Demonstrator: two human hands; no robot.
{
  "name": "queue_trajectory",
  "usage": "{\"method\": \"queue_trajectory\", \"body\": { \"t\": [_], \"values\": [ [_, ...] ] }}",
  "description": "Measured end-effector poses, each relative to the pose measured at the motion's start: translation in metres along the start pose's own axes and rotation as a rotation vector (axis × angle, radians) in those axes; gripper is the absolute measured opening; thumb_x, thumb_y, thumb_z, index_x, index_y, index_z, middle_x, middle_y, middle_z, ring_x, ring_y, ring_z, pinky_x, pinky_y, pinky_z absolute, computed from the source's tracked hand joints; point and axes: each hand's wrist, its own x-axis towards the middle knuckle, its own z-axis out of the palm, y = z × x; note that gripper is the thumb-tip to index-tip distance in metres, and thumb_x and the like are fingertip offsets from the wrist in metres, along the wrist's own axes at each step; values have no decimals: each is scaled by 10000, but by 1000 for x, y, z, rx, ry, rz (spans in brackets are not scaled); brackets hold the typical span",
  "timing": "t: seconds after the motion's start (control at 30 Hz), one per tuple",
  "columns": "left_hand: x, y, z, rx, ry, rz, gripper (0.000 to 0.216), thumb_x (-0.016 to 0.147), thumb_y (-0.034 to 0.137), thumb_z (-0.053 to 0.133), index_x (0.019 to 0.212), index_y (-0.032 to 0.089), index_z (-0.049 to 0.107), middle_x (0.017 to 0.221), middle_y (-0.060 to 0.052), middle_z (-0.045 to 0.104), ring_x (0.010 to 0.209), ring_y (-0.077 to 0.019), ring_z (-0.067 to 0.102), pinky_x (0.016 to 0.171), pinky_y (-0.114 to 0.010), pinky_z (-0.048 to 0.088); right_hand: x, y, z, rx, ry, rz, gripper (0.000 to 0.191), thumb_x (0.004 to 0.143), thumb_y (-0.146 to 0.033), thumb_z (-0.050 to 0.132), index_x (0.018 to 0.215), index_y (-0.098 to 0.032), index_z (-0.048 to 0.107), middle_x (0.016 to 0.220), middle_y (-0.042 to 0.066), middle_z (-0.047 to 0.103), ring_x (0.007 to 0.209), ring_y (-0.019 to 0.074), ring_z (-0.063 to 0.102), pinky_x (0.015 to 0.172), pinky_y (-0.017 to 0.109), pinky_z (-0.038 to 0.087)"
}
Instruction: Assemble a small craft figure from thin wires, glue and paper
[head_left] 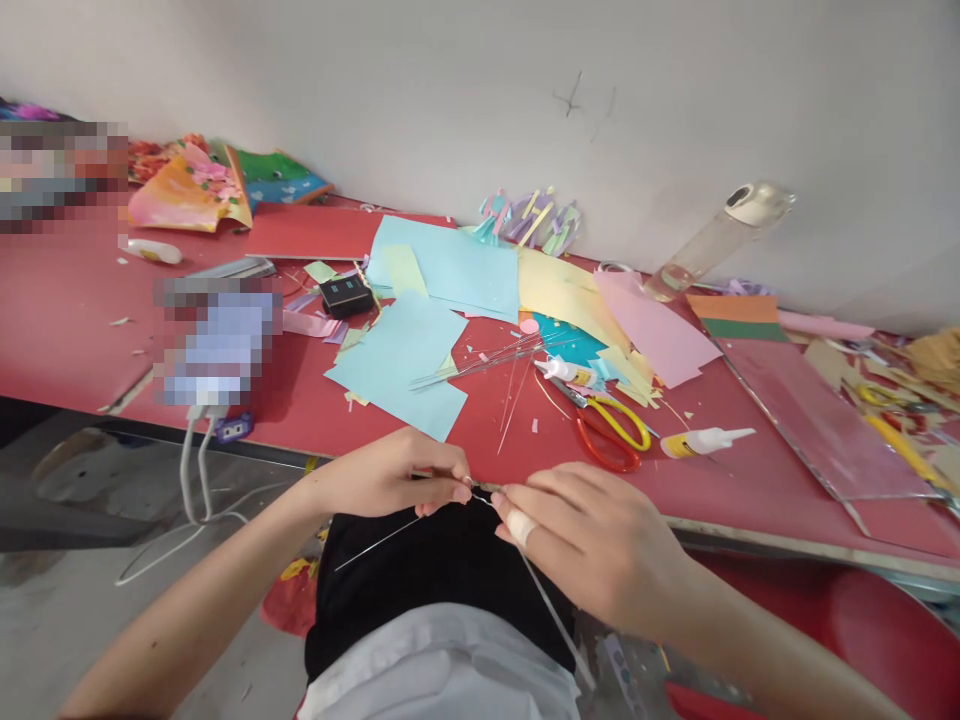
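Over my lap, at the table's front edge, my left hand [405,475] pinches a thin silvery wire [375,546] between thumb and fingers. One straight end of it sticks out down to the left. My right hand [600,535], with a white wrap around one finger, grips the same wire a little to the right. The short stretch between the hands looks twisted. A pale narrow strip [556,612] hangs below my right hand; whether it joins the wire is hidden by the fingers. Several loose wires [491,360] lie on the table beyond my hands.
Light blue paper [405,360], yellow paper [562,290] and pink paper [656,325] cover the table's middle. Scissors [611,430] and a glue bottle [701,442] lie near my right hand. A tall clear bottle [705,245] stands by the wall. White cables [193,470] hang at left.
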Motion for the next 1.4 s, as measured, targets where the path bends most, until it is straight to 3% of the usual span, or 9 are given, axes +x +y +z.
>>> {"method": "queue_trajectory", "body": {
  "t": [0.3, 0.53, 0.67, 0.73, 0.9, 1.03, 1.2, 1.3, 1.4],
  "values": [
    [0, 6, 14, 514, 62, 326, 181, 1008, 210, 483, 901, 154, 619, 676, -29, 659, 599, -143, 550, 604, -275, 374, 2, 14, -15, 744, -266, 332, 147, 972, -216, 586, 901, -202, 714, 833, 17, 730, 731, 141, 658, 668, 258, 501],
    [-1, 18, 22, 683, 80, 481, 224, 1017, 163, 411, 920, 148, 612, 685, -44, 672, 594, -153, 580, 609, -308, 436, 2, 34, -8, 1194, -341, 348, 144, 934, -232, 639, 871, -176, 756, 836, 53, 760, 798, 164, 707, 730, 272, 554],
    [-3, 33, 25, 715, 161, 572, 311, 1033, 131, 315, 909, 164, 598, 644, -27, 669, 561, -141, 585, 634, -306, 497, -5, 27, 18, 1569, -211, 329, 162, 902, -270, 678, 819, -158, 760, 723, 70, 743, 685, 165, 696, 656, 289, 554],
    [-4, 38, 26, 715, 236, 622, 321, 1039, 131, 292, 930, 156, 593, 635, -22, 679, 540, -135, 592, 670, -313, 535, -8, 15, 35, 1776, -78, 372, 200, 880, -338, 702, 786, -168, 748, 650, 47, 705, 553, 135, 646, 523, 245, 505],
    [-4, 37, 28, 745, 390, 730, 292, 1009, 99, 319, 962, 108, 607, 660, -52, 708, 583, -155, 635, 712, -343, 579, -4, -28, 61, 2062, 338, 474, 290, 853, -459, 711, 706, -212, 676, 522, -35, 542, 409, 93, 485, 424, 216, 420],
    [-2, 29, 35, 762, 549, 730, 157, 954, 85, 459, 961, 97, 616, 650, -44, 687, 594, -155, 621, 693, -334, 576, 10, -55, 64, 1940, 716, 617, 259, 885, -410, 673, 698, -234, 651, 499, -39, 490, 450, 117, 447, 428, 223, 384],
    [0, 24, 51, 726, 655, 601, 107, 901, 43, 527, 941, 96, 611, 631, -20, 650, 528, -119, 565, 696, -319, 579, 17, -63, 77, 1402, 1058, 644, 183, 941, -299, 596, 801, -231, 691, 626, 0, 563, 568, 137, 522, 469, 238, 427],
    [1, 20, 60, 680, 685, 552, 110, 872, 23, 554, 935, 98, 605, 648, -22, 660, 526, -111, 554, 718, -314, 577, 14, -61, 92, 1118, 1164, 667, 171, 958, -258, 562, 852, -219, 691, 662, 2, 566, 560, 131, 523, 458, 246, 446],
    [2, 17, 65, 642, 711, 499, 115, 866, 13, 567, 922, 108, 600, 674, -29, 676, 540, -109, 558, 735, -302, 570, 10, -57, 99, 812, 1163, 684, 173, 959, -213, 549, 855, -198, 686, 670, 12, 589, 568, 143, 564, 482, 284, 488]
  ]
}}
